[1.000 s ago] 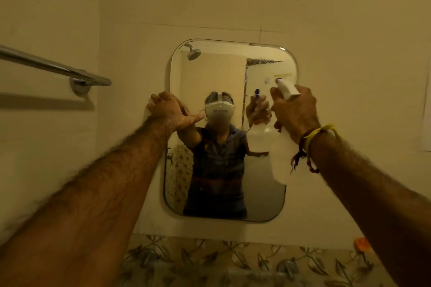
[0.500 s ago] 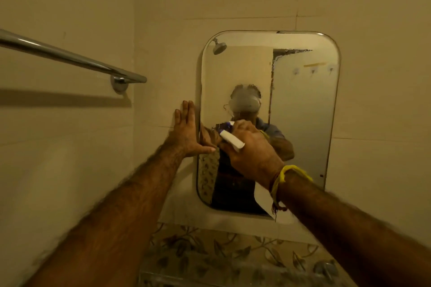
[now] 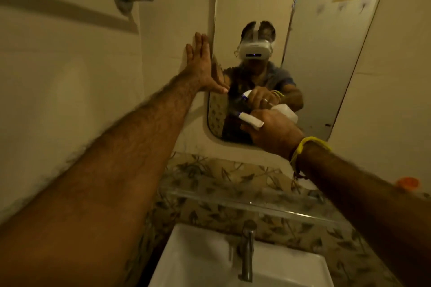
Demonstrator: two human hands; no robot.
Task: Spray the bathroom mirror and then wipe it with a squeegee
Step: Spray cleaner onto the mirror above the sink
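Just ahead of the right hand (image 3: 275, 131), fingers clenching the spray bottle (image 3: 250, 120), mirror (image 3: 326, 53) spraying continues; squeegee next; left hand (image 3: 201, 66) flat, fingers together.

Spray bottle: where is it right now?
In the head view, the spray bottle is gripped in the right hand, low against the mirror, above the sink.

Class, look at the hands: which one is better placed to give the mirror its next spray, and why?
Right. The right hand already grips the spray bottle, nozzle aimed at the mirror. The left hand is flat against the wall by the mirror's edge, holding nothing.
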